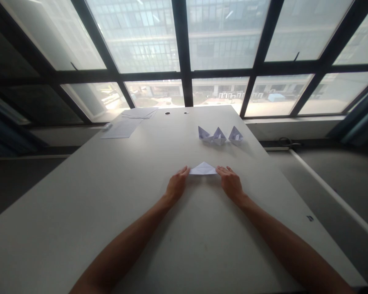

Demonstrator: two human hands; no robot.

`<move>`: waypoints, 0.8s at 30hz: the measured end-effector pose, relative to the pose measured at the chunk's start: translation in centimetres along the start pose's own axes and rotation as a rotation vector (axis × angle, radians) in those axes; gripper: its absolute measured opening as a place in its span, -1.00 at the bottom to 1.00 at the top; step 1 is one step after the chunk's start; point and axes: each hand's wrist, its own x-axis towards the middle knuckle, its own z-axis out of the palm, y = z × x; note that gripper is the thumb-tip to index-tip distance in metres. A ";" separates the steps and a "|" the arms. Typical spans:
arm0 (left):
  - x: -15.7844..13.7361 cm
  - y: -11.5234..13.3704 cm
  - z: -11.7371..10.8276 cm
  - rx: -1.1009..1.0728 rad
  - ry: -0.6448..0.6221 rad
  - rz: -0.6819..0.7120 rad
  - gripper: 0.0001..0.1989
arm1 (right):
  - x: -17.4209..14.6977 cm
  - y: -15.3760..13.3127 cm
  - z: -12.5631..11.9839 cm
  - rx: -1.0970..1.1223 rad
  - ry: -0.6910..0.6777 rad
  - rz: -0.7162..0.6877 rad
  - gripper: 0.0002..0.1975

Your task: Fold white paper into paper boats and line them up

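On the white table (79, 200), left hand (176, 184) and right hand (231, 183) grasp folded paper (203, 168).

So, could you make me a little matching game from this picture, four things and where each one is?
1. Folded paper
2. Paper boats
3. Loose sheets
4. Windows

A. Beyond the table's far end
B. Between the left hand and right hand
C. Flat, far left
D. Standing, far right

Pairs: 1-B, 2-D, 3-C, 4-A

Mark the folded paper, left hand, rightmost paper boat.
Folded paper (203, 169), head view: middle of its face.
Left hand (176, 183), head view: back of hand.
Rightmost paper boat (235, 137), head view: its middle.
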 end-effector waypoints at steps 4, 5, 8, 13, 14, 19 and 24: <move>0.0 -0.1 -0.4 0.078 -0.011 -0.075 -0.48 | -0.1 0.0 0.0 -0.008 -0.044 0.024 -0.49; 0.0 -0.1 -0.4 0.099 0.022 -0.071 -0.47 | -0.1 0.0 0.0 -0.008 -0.052 0.030 -0.49; -0.2 0.4 -0.1 0.095 0.152 0.035 -0.38 | 0.0 -0.3 0.0 -0.009 -0.075 0.033 -0.49; -0.8 2.1 1.8 -0.005 0.018 0.305 -0.44 | -0.1 -0.8 0.0 -0.023 -0.145 -0.013 -0.48; -0.9 2.3 2.2 0.010 -0.046 0.318 -0.43 | -0.1 -0.9 -0.1 -0.029 -0.160 -0.020 -0.48; -1.1 2.2 3.1 0.092 -0.157 0.314 -0.35 | -0.8 -2.1 -0.4 -0.101 -0.178 -0.015 -0.50; -1.1 2.4 3.0 0.105 -0.149 0.313 -0.37 | -1.0 -4.4 0.4 -0.039 -0.158 -0.058 -0.44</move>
